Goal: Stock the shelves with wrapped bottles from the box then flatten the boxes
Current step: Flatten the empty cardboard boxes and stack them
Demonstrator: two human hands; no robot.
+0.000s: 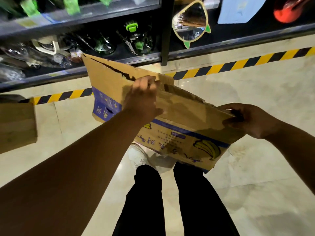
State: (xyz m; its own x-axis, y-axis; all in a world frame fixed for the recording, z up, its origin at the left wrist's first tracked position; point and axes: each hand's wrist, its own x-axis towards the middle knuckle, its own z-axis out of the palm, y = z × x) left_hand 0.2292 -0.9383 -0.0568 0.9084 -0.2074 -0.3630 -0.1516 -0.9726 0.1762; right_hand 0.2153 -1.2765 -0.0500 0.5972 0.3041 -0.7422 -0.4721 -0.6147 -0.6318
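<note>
I hold the cardboard box (184,116) off the floor (255,176) in front of my legs, its sides partly folded in and its banana print facing me. My left hand (144,96) curls its fingers over the upper edge near the torn flap. My right hand (245,120) grips the box's right end, fingers wrapped round the edge. Wrapped bottles (102,46) lie on the lower shelf (42,76) just beyond the box. A second box (17,123) sits at the left, beside the striped floor tape (238,64).
</note>
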